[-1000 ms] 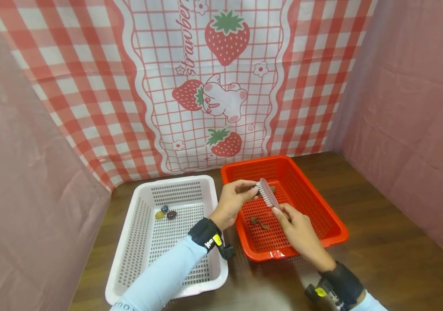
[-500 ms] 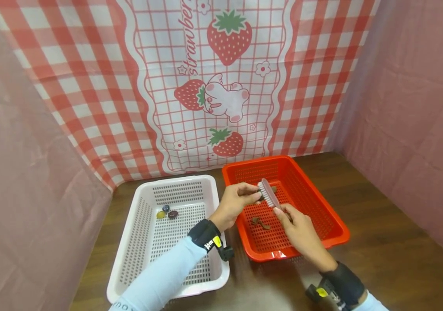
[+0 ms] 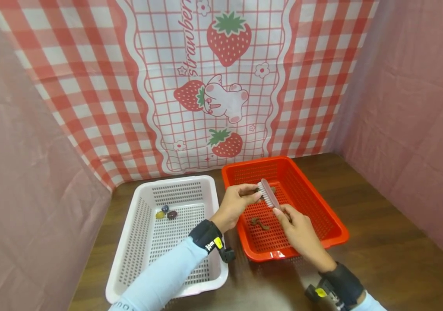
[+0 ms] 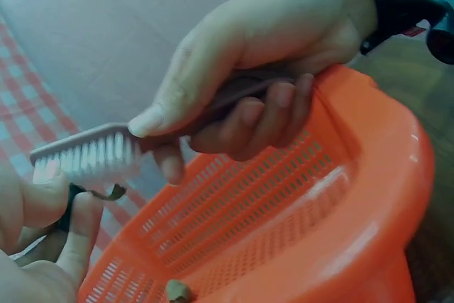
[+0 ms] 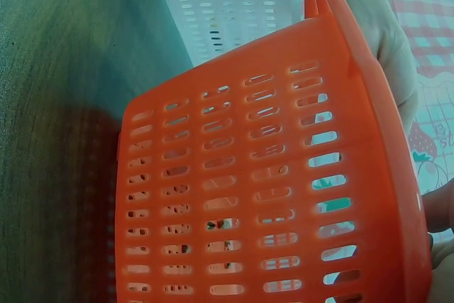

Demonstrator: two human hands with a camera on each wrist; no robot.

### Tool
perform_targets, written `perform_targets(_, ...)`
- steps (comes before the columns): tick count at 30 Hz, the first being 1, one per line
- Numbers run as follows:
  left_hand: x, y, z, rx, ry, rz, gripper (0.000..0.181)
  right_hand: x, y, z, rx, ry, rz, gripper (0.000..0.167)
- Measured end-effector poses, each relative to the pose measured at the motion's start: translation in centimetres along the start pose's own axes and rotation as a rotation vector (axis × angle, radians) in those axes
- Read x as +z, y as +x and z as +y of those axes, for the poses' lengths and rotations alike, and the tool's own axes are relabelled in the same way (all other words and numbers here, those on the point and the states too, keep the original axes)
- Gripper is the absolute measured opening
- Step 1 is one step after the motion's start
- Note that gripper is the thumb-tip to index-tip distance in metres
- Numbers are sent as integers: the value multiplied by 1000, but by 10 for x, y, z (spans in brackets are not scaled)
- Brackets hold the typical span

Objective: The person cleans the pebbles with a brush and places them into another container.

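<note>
My right hand (image 3: 302, 233) grips the handle of a pinkish-brown brush (image 3: 270, 192) with white bristles; in the left wrist view the fingers wrap its handle (image 4: 220, 104). My left hand (image 3: 232, 205) pinches a small dark object (image 4: 69, 207) between thumb and fingers, with a brown, curled bit (image 4: 113, 193) sticking out. The bristles (image 4: 96, 157) lie against the left thumb and close to the object. Both hands are above the red basket (image 3: 332, 220), where brown pieces (image 3: 259, 223) rest on the bottom. The right wrist view shows mostly the basket's side (image 5: 241, 196).
A white basket (image 3: 218, 276) stands left of the red one, holding a yellow piece (image 3: 160, 214), a dark blue piece (image 3: 165, 208) and a dark red piece (image 3: 172, 214). Behind hangs a strawberry-patterned cloth (image 3: 225, 90); pink cloth (image 3: 408, 121) covers both sides.
The left hand and the brush have shifted very slightly right since the earliest frame. Both hands keep their holds, and the pieces in the baskets lie as before.
</note>
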State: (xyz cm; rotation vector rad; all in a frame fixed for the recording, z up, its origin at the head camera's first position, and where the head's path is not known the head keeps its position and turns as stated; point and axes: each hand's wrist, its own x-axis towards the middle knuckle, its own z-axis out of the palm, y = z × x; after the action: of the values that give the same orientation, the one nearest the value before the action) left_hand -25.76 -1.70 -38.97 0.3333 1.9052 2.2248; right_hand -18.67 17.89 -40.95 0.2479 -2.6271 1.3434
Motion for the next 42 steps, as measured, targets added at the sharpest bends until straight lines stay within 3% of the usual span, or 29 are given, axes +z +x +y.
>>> perform_targets(3, 0, 0, 0, 13, -1, 32, 29, 0, 0, 0, -2, 8, -8, 34)
perform_targets(9, 0, 0, -1, 3, 11, -28, 31, -1, -1, -1, 2, 6, -2, 30)
perform_targets(13, 0, 1, 3, 28, -26, 26, 27, -1, 0, -2, -6, 13, -4, 32)
perform_targets(18, 2, 0, -1, 5, 23, -3, 28, -1, 0, -1, -13, 0, 11, 32)
perform_targets(23, -1, 0, 0, 23, 40, 38, 27, 0, 0, -1, -3, 12, -6, 33)
perform_targets(29, -2, -1, 0, 16, 40, -30, 27, 0, 0, -1, -11, -7, 14, 30)
perform_targets(34, -4, 1, 1, 47, 34, 50, 23, 0, 1, -2, -23, -6, 5, 29)
perform_targets(39, -1, -1, -2, 8, 49, -16, 24, 0, 0, -1, -7, -10, 13, 28)
perform_targets(42, 0, -2, -1, 21, 30, 20, 24, 0, 0, -1, 1, -5, 4, 31)
